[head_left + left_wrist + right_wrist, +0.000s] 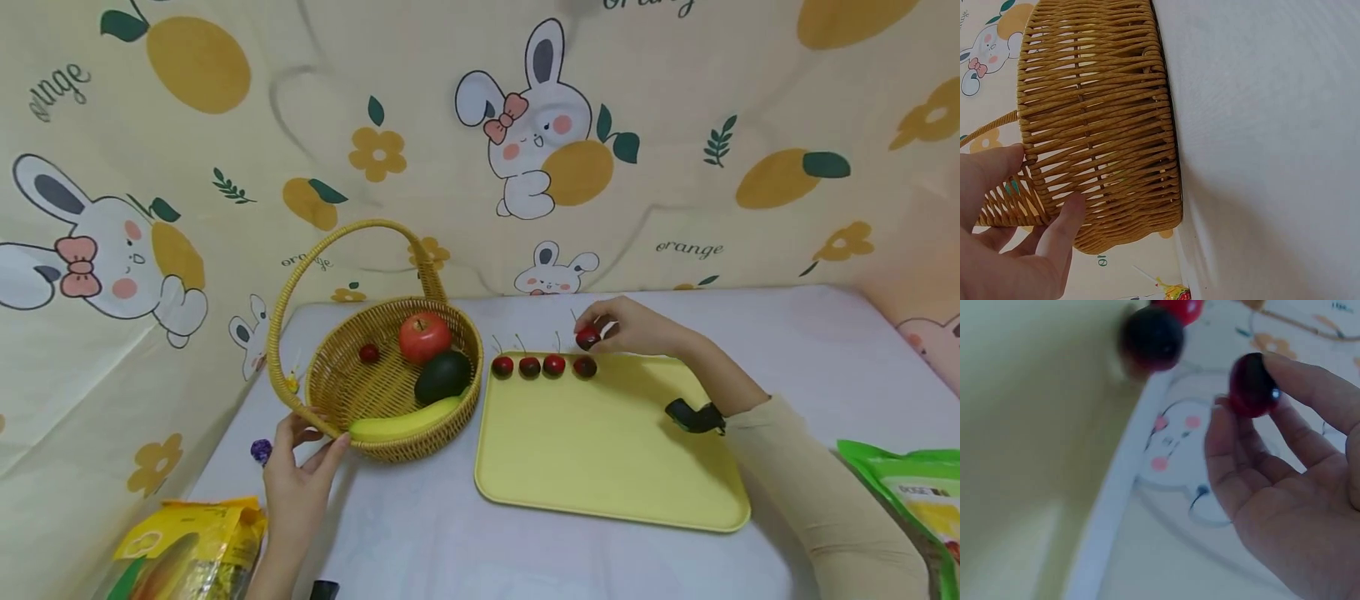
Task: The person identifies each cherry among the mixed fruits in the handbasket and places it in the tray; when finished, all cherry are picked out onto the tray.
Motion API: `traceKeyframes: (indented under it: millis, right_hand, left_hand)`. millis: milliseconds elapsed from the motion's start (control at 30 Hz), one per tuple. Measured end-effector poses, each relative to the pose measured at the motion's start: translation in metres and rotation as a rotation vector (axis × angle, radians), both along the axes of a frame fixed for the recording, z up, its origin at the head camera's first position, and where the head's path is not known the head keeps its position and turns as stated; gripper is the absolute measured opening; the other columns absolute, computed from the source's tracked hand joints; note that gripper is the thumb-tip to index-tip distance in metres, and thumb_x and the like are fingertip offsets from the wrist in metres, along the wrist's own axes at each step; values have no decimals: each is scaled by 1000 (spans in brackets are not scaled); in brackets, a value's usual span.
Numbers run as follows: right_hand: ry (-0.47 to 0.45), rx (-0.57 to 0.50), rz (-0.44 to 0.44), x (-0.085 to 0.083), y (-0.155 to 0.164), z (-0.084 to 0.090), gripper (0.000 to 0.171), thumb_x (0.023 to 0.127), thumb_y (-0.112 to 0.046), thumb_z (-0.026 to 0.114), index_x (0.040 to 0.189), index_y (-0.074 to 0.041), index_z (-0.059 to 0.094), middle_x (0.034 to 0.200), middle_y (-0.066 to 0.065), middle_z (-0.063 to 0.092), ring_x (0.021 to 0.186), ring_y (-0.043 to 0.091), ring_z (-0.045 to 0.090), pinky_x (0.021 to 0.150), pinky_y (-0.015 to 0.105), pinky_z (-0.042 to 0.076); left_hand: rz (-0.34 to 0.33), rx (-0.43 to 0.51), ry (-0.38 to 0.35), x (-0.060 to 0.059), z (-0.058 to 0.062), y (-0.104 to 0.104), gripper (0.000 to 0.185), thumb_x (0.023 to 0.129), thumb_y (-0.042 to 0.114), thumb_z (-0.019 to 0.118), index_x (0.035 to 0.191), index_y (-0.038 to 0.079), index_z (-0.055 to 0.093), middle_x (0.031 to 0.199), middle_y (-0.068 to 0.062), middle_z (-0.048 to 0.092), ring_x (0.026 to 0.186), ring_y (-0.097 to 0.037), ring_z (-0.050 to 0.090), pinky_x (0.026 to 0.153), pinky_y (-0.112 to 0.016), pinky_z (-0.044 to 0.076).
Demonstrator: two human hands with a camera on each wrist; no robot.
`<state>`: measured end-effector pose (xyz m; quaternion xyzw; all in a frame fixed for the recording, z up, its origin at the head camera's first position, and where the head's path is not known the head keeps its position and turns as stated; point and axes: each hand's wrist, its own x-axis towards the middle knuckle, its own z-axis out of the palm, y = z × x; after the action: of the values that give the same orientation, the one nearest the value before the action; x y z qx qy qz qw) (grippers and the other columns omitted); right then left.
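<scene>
Right now my right hand (637, 327) has a narrow grip pinching a cherry (587, 337), just above the tray's (611, 450) far edge. Row of four cherries (543, 366) runs left from there. My left hand (300, 467), fingers relaxed, steadies the basket (341, 392) rim.

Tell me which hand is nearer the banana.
Left. The left hand rests on the basket rim beside the banana; the right hand pinches a cherry past the tray.
</scene>
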<state>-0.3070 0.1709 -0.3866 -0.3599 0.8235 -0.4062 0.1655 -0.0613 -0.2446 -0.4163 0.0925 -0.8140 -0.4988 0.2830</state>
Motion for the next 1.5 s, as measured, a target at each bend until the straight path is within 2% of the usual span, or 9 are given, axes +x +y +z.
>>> traceKeyframes:
  millis: [133, 267, 367, 667, 1000, 1233, 1500]
  right_hand:
    - [31, 70, -14, 4, 19, -6, 29, 83, 2, 74, 111, 5, 67, 99, 7, 69, 93, 24, 63, 81, 32, 57]
    - [15, 116, -10, 9, 27, -8, 27, 82, 1, 76, 107, 3, 68, 94, 4, 69, 87, 21, 61, 78, 31, 57]
    - [2, 120, -5, 11, 27, -10, 25, 81, 1, 77, 105, 3, 68, 90, 5, 68, 84, 21, 61, 77, 30, 57]
    - [71, 147, -28, 12, 24, -18, 25, 78, -3, 82, 99, 1, 70, 88, 4, 67, 79, 18, 58, 69, 27, 51]
    - [43, 185, -65, 14, 22, -22, 27, 79, -10, 84, 99, 0, 69, 85, 4, 62, 73, 18, 51, 62, 26, 45]
    - [35, 181, -77, 18, 20, -19, 27, 79, -8, 84, 100, 0, 68, 82, 4, 61, 72, 18, 51, 62, 26, 45]
    - [29, 181, -68, 19, 23, -17, 28, 79, -9, 84, 101, -1, 69, 89, 8, 63, 77, 18, 56, 66, 28, 50]
  left_hand:
    - [4, -4, -2, 0, -1, 1, 51, 85, -5, 75, 130, -3, 51, 122, -15, 56, 103, -15, 51, 75, -10, 55]
    - [7, 0, -5, 1, 0, 1, 51, 86, -4, 75, 130, -2, 51, 121, -14, 56, 103, -15, 51, 75, -10, 55]
    - [15, -1, -10, 1, 0, 1, 50, 86, -4, 75, 130, -3, 51, 121, -14, 56, 103, -15, 51, 75, -9, 55]
    - [9, 0, -11, 1, 0, 0, 49, 85, -5, 75, 129, -2, 52, 118, -13, 57, 103, -14, 51, 75, -10, 55]
    - [7, -9, -15, 2, 1, 1, 49, 86, -4, 74, 129, -3, 51, 119, -14, 57, 103, -13, 51, 75, -9, 55]
    - [4, -9, -9, 2, 2, 2, 49, 86, -5, 74, 129, -4, 51, 118, -13, 57, 102, -13, 52, 75, -9, 55]
    - [8, -8, -24, 3, 4, 3, 48, 86, -4, 74, 128, -4, 51, 118, -15, 57, 103, -14, 51, 76, -9, 54]
